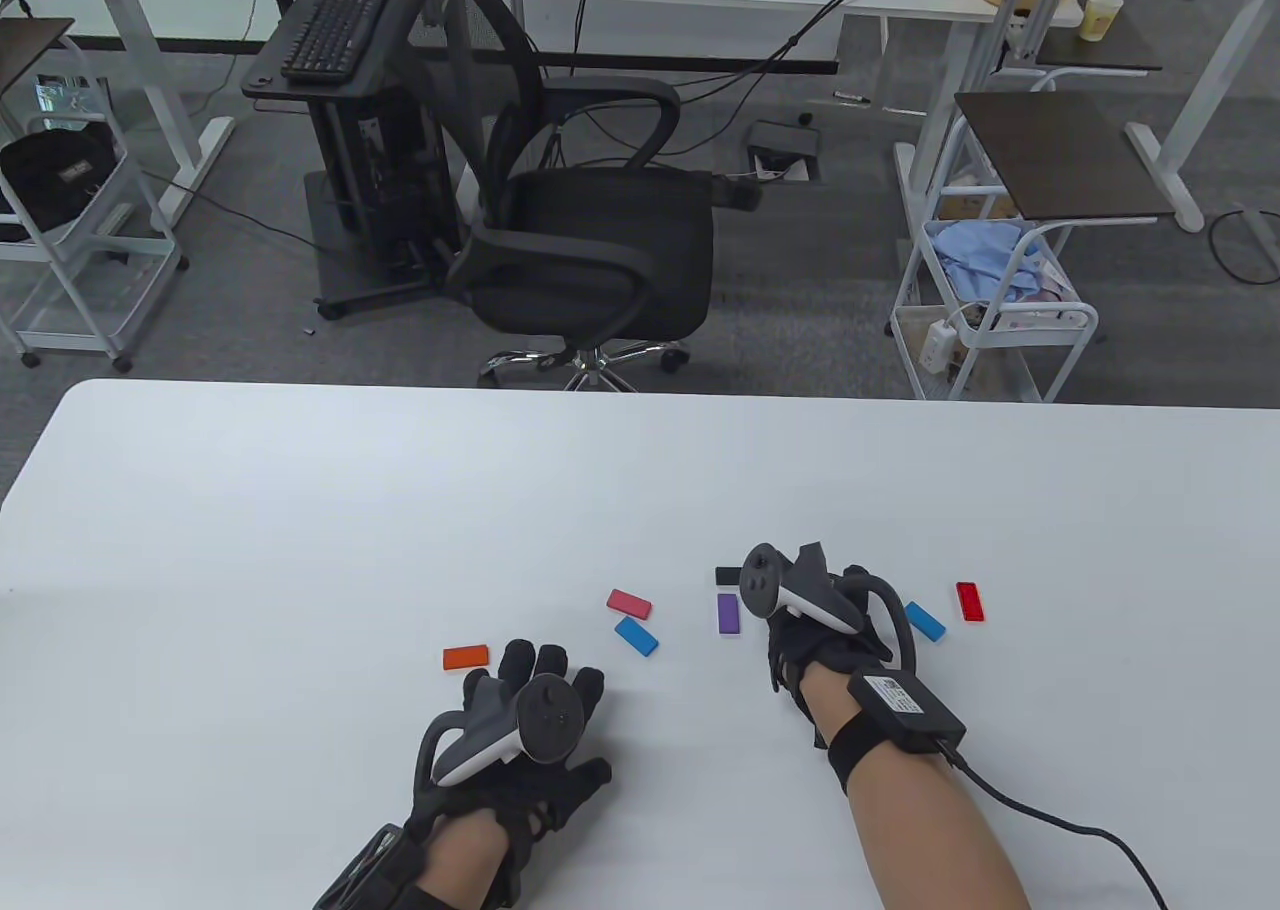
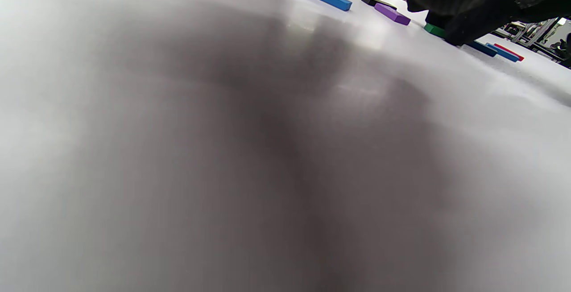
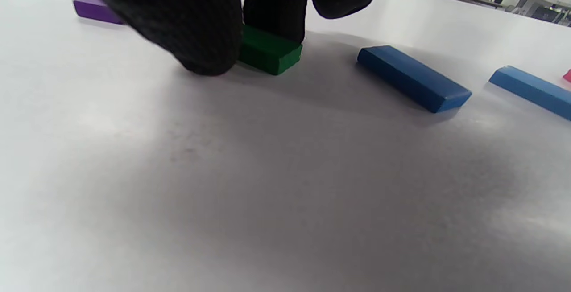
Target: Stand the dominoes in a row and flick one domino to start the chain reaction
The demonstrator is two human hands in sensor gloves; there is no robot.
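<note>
Several coloured dominoes lie flat on the white table (image 1: pixel 300 510). My right hand (image 1: pixel 812 638) reaches down among them. In the right wrist view its thumb and a finger (image 3: pixel 276 11) pinch a green domino (image 3: pixel 267 54) that still lies flat. A dark blue domino (image 3: pixel 412 78) and a light blue one (image 3: pixel 531 90) lie just to its right, and a purple one (image 3: pixel 96 9) to its left. My left hand (image 1: pixel 540 685) rests flat on the table, holding nothing, near an orange domino (image 1: pixel 466 657). Its fingers are out of the left wrist view.
More flat dominoes: pink (image 1: pixel 629 603), blue (image 1: pixel 636 636), black (image 1: pixel 726 575), purple (image 1: pixel 728 613), light blue (image 1: pixel 925 620), red (image 1: pixel 970 601). A cable (image 1: pixel 1060 825) trails from my right wrist. Beyond the table's far edge stands a black office chair (image 1: pixel 590 250).
</note>
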